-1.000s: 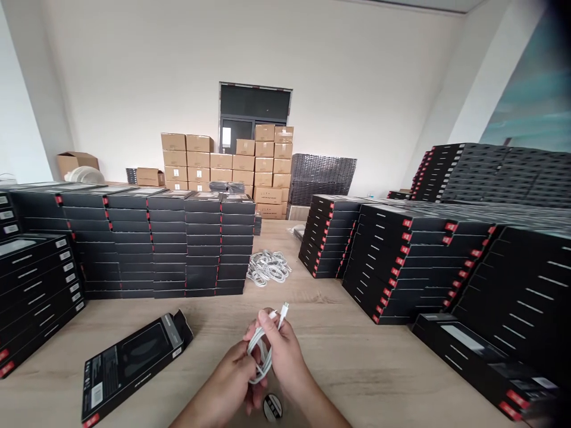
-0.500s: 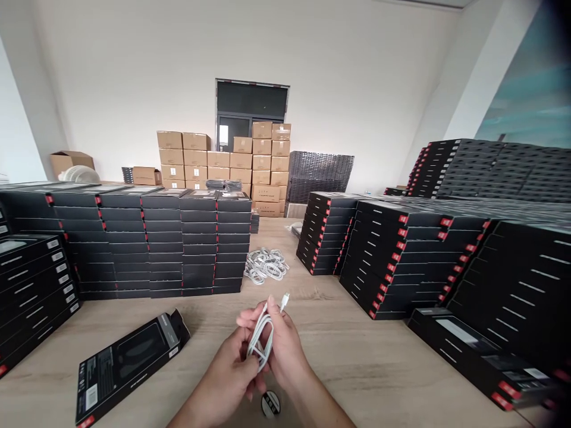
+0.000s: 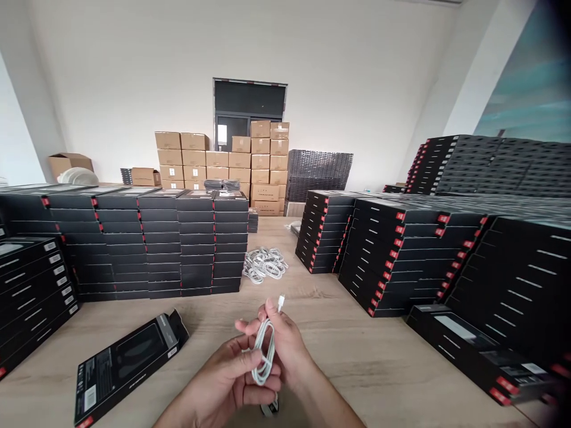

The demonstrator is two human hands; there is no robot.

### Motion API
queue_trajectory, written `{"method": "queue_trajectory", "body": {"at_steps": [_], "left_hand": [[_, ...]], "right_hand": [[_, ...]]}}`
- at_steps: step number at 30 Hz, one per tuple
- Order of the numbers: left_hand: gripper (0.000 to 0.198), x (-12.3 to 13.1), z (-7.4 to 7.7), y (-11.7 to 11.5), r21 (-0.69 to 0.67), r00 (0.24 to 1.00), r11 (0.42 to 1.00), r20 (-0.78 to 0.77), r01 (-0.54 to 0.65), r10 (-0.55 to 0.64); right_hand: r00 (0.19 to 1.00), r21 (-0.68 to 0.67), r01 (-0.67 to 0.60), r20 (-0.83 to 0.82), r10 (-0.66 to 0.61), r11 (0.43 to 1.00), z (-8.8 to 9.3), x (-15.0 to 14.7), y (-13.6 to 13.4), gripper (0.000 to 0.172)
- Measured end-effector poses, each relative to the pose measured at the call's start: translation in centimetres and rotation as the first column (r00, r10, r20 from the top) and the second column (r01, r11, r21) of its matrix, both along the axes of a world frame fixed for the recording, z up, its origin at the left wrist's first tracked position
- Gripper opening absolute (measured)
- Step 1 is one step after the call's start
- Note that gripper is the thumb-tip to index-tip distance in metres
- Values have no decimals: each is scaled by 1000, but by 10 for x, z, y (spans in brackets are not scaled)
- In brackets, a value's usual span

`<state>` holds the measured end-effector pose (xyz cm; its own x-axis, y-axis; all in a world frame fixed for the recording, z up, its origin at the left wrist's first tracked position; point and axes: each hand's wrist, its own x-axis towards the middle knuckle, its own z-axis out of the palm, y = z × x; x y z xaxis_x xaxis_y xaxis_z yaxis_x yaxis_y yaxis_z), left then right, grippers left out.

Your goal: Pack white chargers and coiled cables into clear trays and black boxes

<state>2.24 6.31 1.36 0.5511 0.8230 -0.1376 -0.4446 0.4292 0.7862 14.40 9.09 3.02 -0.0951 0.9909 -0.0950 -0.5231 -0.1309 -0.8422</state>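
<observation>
A coiled white cable (image 3: 263, 351) is held between my two hands above the front of the table. My right hand (image 3: 288, 342) grips the upper part of the coil, and a plug (image 3: 281, 302) sticks up by its thumb. With thumb and fingers, my left hand (image 3: 238, 362) pinches the lower part of the coil. Below my hands, a dark round piece with a pale band (image 3: 270, 408) lies partly hidden by the left fingers. To the left, a flat black box (image 3: 129, 362) lies on the table with its far end flap open.
A pile of white cables (image 3: 265, 264) lies farther back on the wooden table (image 3: 357, 368). Stacked black boxes wall in the left (image 3: 196, 244) and right (image 3: 379, 255). Another black box (image 3: 477, 351) lies at the front right. Brown cartons (image 3: 263, 160) stand behind.
My left hand has turned palm-up and its fingers have opened out somewhat under the coil. The coil stands more upright. The round piece is now more covered by my hand.
</observation>
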Motion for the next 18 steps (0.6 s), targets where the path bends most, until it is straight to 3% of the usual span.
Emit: {"method": "queue_trajectory", "body": {"at_steps": [6, 9, 13, 18], "left_hand": [[37, 2, -9, 3, 10, 996, 996, 5, -93, 93], [44, 4, -9, 4, 1, 985, 987, -50, -163, 163], [46, 3, -2, 3, 31, 980, 985, -95, -171, 173], [47, -1, 0, 7, 177, 983, 984, -177, -25, 57]], "right_hand": [[981, 132, -159, 137, 140, 978, -2, -2, -4, 51], [968, 110, -204, 174, 183, 973, -3, -4, -7, 50], [989, 96, -85, 129, 72, 992, -1, -4, -9, 51], [992, 166, 16, 120, -36, 986, 3, 5, 0, 53]]}}
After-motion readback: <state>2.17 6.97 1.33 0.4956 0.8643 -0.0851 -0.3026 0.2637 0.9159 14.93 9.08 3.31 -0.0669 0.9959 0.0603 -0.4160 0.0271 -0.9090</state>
